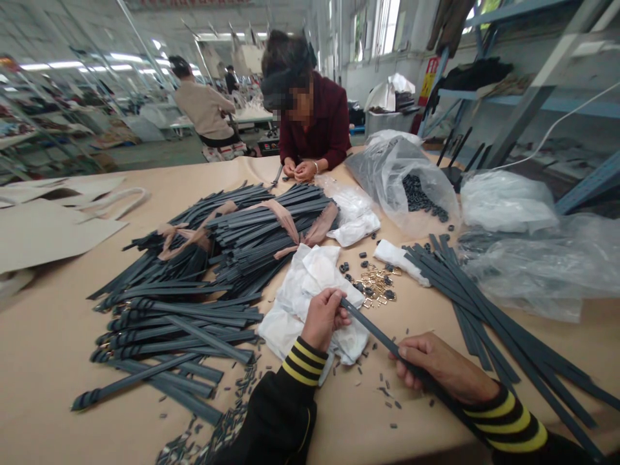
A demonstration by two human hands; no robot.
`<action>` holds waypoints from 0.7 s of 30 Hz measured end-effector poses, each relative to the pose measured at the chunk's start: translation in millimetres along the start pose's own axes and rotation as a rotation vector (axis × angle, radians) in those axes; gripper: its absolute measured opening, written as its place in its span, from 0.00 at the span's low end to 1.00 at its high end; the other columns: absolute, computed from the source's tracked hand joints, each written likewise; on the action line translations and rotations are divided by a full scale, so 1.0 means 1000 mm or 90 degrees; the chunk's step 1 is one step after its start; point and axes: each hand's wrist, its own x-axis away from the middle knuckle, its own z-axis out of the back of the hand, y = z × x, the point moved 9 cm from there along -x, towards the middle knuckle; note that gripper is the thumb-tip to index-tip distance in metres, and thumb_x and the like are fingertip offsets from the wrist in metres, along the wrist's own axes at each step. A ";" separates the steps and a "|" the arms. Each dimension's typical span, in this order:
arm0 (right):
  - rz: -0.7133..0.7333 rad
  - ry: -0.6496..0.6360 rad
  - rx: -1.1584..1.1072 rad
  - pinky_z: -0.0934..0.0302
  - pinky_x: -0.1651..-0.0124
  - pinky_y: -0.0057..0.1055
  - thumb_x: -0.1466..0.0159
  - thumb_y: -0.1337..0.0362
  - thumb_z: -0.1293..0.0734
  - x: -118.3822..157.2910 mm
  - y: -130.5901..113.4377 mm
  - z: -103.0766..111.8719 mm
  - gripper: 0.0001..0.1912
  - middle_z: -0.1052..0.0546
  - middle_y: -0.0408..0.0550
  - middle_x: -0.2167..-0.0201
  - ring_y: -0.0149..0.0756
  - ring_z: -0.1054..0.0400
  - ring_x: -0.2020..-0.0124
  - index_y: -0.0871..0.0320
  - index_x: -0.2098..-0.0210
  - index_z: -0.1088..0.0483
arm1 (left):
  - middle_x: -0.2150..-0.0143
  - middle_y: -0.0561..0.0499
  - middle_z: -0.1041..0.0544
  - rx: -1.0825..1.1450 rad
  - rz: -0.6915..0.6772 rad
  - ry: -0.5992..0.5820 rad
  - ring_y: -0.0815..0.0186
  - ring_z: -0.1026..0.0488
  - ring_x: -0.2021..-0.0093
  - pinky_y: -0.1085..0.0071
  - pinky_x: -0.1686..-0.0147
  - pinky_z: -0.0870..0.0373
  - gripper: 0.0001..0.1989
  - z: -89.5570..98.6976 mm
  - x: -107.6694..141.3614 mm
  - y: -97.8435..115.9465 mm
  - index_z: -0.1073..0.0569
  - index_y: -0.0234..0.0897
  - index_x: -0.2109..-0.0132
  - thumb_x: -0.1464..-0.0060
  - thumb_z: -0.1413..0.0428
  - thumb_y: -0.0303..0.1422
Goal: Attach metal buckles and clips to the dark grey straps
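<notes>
A long dark grey strap (372, 328) runs between my two hands and on toward the lower right. My left hand (323, 318) pinches its far end above a crumpled white cloth (310, 274). Farther down the strap, my right hand (438, 365) is wrapped round it. Just beyond my left hand lie gold metal buckles (375, 281) mixed with small dark loops. More long straps (465, 303) fan out to the right of my right hand. At the left lie shorter straps with buckles and loops at their ends (184, 329).
Strap bundles (271, 226) tied with pinkish cloth lie mid-table. A clear bag of dark loops (421, 197) and other plastic bags (547, 258) stand at right. Small scraps (237, 394) litter the front. Across the table, a co-worker (314, 123) handles something small. Pale panels (48, 226) lie at far left.
</notes>
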 end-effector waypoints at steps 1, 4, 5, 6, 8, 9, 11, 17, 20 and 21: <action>0.001 0.001 -0.001 0.42 0.77 0.23 0.43 0.53 0.39 0.000 -0.001 0.000 0.18 0.28 0.44 0.78 0.26 0.36 0.80 0.64 0.71 0.31 | 0.85 0.58 0.36 -0.002 0.001 0.001 0.77 0.39 0.85 0.79 0.83 0.34 0.14 0.000 0.000 0.000 0.35 0.33 0.67 0.57 0.45 0.40; 0.001 0.003 0.001 0.43 0.77 0.23 0.44 0.52 0.39 0.001 -0.002 0.000 0.18 0.29 0.43 0.79 0.26 0.36 0.81 0.63 0.72 0.32 | 0.85 0.59 0.36 -0.008 0.000 0.002 0.77 0.39 0.85 0.79 0.83 0.34 0.14 0.000 0.000 0.001 0.34 0.33 0.66 0.56 0.46 0.40; 0.001 0.004 0.005 0.43 0.78 0.23 0.44 0.52 0.39 0.001 -0.002 0.000 0.18 0.29 0.43 0.79 0.25 0.36 0.81 0.63 0.74 0.32 | 0.85 0.59 0.36 -0.011 -0.006 0.003 0.77 0.39 0.85 0.79 0.82 0.34 0.14 0.000 0.000 0.001 0.34 0.33 0.66 0.56 0.46 0.40; 0.001 0.004 0.013 0.43 0.78 0.23 0.43 0.53 0.40 0.001 -0.003 0.001 0.18 0.30 0.43 0.80 0.25 0.36 0.81 0.63 0.75 0.33 | 0.84 0.59 0.36 -0.018 -0.014 0.005 0.77 0.39 0.85 0.79 0.82 0.34 0.14 0.000 0.000 0.003 0.34 0.33 0.67 0.56 0.46 0.39; 0.009 0.005 0.032 0.43 0.77 0.23 0.42 0.54 0.41 0.002 -0.004 0.002 0.16 0.29 0.43 0.79 0.25 0.36 0.81 0.63 0.73 0.34 | 0.85 0.60 0.38 -0.054 -0.040 0.014 0.77 0.39 0.86 0.80 0.84 0.36 0.13 0.001 0.000 0.006 0.33 0.33 0.67 0.55 0.47 0.39; 0.017 0.007 0.045 0.43 0.77 0.24 0.42 0.56 0.41 0.002 -0.005 0.002 0.15 0.29 0.44 0.77 0.26 0.36 0.80 0.63 0.69 0.34 | 0.85 0.60 0.39 -0.085 -0.057 0.020 0.77 0.40 0.87 0.81 0.86 0.38 0.12 0.001 0.000 0.007 0.34 0.33 0.68 0.55 0.47 0.39; 0.044 0.033 0.098 0.42 0.76 0.26 0.42 0.59 0.41 0.000 -0.010 0.002 0.16 0.29 0.45 0.74 0.28 0.35 0.79 0.62 0.58 0.38 | 0.87 0.61 0.41 -0.162 -0.093 0.031 0.76 0.41 0.89 0.82 0.89 0.43 0.11 -0.002 0.002 0.010 0.35 0.34 0.69 0.53 0.49 0.39; 0.284 0.233 0.393 0.42 0.65 0.31 0.41 0.65 0.40 0.002 -0.062 -0.009 0.10 0.28 0.45 0.72 0.35 0.34 0.69 0.56 0.59 0.37 | 0.86 0.61 0.41 -0.277 -0.091 -0.056 0.76 0.45 0.90 0.81 0.92 0.46 0.08 -0.039 0.027 -0.004 0.39 0.36 0.71 0.50 0.52 0.36; 0.296 0.231 0.386 0.42 0.70 0.29 0.37 0.63 0.47 0.002 -0.066 -0.013 0.11 0.29 0.44 0.77 0.32 0.34 0.75 0.57 0.70 0.36 | 0.85 0.60 0.40 -0.287 -0.047 -0.080 0.75 0.43 0.88 0.78 0.89 0.42 0.12 -0.048 0.038 -0.014 0.40 0.37 0.71 0.49 0.54 0.42; 0.275 0.214 0.377 0.42 0.72 0.28 0.37 0.62 0.47 0.001 -0.062 -0.011 0.13 0.30 0.43 0.79 0.31 0.35 0.78 0.57 0.72 0.36 | 0.85 0.59 0.40 -0.317 -0.043 -0.082 0.74 0.43 0.88 0.78 0.89 0.42 0.13 -0.049 0.040 -0.016 0.40 0.37 0.71 0.48 0.55 0.43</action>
